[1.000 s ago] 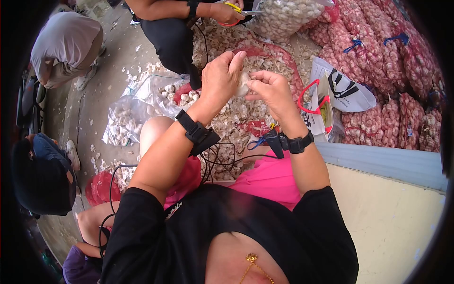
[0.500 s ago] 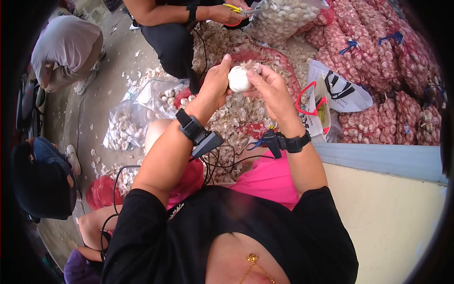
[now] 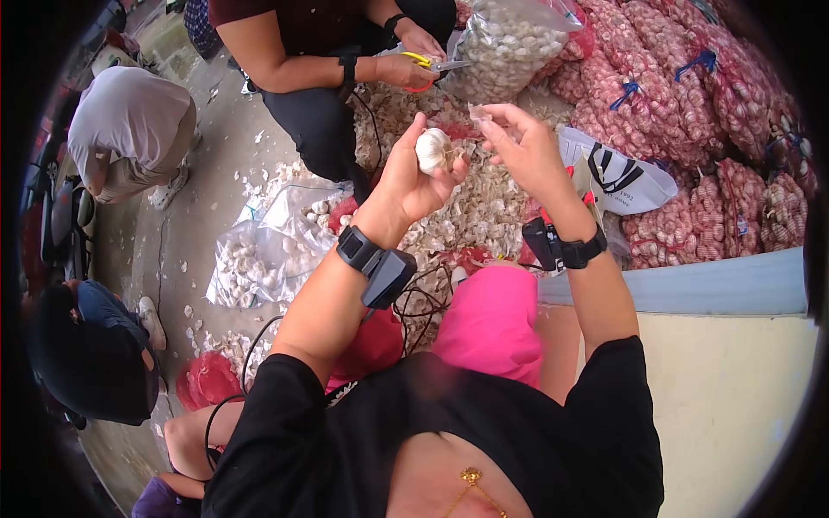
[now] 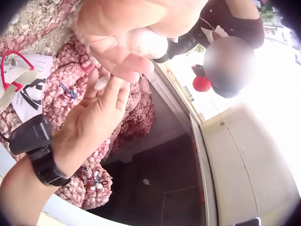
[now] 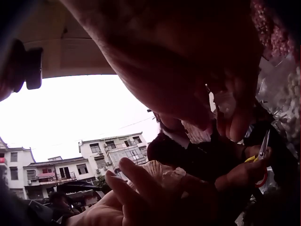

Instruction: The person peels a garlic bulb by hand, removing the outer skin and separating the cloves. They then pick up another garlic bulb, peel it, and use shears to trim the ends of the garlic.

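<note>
A white garlic bulb (image 3: 433,150) rests in my left hand (image 3: 413,180), whose fingers curl round its lower side while the thumb points up beside it. In the left wrist view the bulb (image 4: 145,43) shows partly behind that hand's fingers. My right hand (image 3: 525,154) is up and to the right, apart from the bulb, with a thin piece of papery skin (image 3: 477,113) pinched between thumb and fingers. The right wrist view is dark; the bulb (image 5: 157,172) shows there behind the left hand's fingers (image 5: 136,188).
Loose peelings (image 3: 458,216) cover the ground below my hands. A clear bag of garlic (image 3: 250,268) lies to the left. Red net sacks (image 3: 673,112) and a white bag (image 3: 635,177) stand at the right. Across from me a person holds scissors (image 3: 432,64). Black cables (image 3: 423,302) run near my knees.
My right hand has moved off the bulb, up and to the right, with a piece of skin. The left hand has turned palm up under the bulb. The head view has shifted.
</note>
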`<state>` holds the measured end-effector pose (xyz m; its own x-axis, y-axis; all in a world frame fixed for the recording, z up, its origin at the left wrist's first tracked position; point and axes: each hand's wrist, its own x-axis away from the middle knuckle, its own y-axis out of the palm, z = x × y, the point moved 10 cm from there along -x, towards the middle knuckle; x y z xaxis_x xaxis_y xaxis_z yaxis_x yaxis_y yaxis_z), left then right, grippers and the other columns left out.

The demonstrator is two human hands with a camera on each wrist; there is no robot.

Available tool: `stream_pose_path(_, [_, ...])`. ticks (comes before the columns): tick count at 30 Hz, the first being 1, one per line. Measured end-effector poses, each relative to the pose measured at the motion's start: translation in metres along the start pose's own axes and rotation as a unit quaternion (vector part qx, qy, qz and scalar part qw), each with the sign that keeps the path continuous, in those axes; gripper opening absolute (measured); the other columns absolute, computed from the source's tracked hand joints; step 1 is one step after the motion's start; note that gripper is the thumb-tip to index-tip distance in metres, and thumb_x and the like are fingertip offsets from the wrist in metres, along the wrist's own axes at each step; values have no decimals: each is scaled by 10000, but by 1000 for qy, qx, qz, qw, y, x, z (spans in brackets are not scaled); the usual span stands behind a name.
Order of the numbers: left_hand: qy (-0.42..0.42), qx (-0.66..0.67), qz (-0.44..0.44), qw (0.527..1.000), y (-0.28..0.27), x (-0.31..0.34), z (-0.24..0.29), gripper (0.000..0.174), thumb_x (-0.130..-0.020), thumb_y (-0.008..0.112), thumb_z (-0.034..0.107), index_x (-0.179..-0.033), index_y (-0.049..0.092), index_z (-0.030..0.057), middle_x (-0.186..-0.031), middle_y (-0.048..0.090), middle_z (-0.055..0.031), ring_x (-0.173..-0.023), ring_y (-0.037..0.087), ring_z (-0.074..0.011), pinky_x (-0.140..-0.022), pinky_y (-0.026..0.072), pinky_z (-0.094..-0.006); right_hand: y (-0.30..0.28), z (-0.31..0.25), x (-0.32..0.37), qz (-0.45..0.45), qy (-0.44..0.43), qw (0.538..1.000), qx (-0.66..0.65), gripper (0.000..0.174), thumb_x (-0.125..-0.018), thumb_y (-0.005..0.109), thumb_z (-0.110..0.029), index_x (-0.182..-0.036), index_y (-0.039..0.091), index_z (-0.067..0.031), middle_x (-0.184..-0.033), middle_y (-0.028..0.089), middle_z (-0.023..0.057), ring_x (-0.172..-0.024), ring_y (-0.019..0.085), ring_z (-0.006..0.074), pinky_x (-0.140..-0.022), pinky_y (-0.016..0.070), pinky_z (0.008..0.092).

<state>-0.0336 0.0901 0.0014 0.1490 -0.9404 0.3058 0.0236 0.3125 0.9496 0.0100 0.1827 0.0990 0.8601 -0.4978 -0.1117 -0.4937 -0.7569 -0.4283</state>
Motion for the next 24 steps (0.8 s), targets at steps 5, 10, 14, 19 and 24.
stream_pose_path(5, [-49,-82,-17,995,10,-19,-15,516,-906,533,584,-929,602,73,-754,622,-102,-595,630,-232,-337,430,-164,15,-7,15,-39,-80,987,132,270,-879,664,-249,-996,670,-6,-864,654,124,-713,636,206,-675,483,336])
stream_pose_path(10, [-42,-250,80,964,-20,-42,4,433,-906,574,532,-844,602,105,-686,624,-57,-567,652,-219,-313,419,-162,26,28,6,-74,-83,984,136,238,-922,593,-197,-829,608,21,-764,678,145,-695,654,326,-646,500,396])
stream_pose_path(14, [-42,-347,157,924,-61,-53,20,478,-920,495,584,-883,594,118,-720,628,-20,-569,655,-192,-330,417,-169,55,87,-10,-122,-8,992,-39,222,-937,554,-171,-826,588,18,-708,646,67,-652,625,143,-605,484,309])
stream_pose_path(19, [-19,-493,199,847,-96,-62,46,567,-940,380,647,-1013,577,120,-807,631,-5,-654,676,-177,-413,444,-180,78,141,-34,-100,55,973,-202,250,-949,538,-195,-780,580,-15,-652,547,-17,-556,494,43,-488,403,239])
stream_pose_path(24, [-17,-438,158,885,-134,-71,47,565,-960,367,619,-1070,552,97,-814,638,-50,-534,572,-135,-370,360,-191,96,195,-24,-26,159,937,-310,400,-1007,469,-348,-771,581,-45,-640,535,6,-518,487,102,-497,411,283])
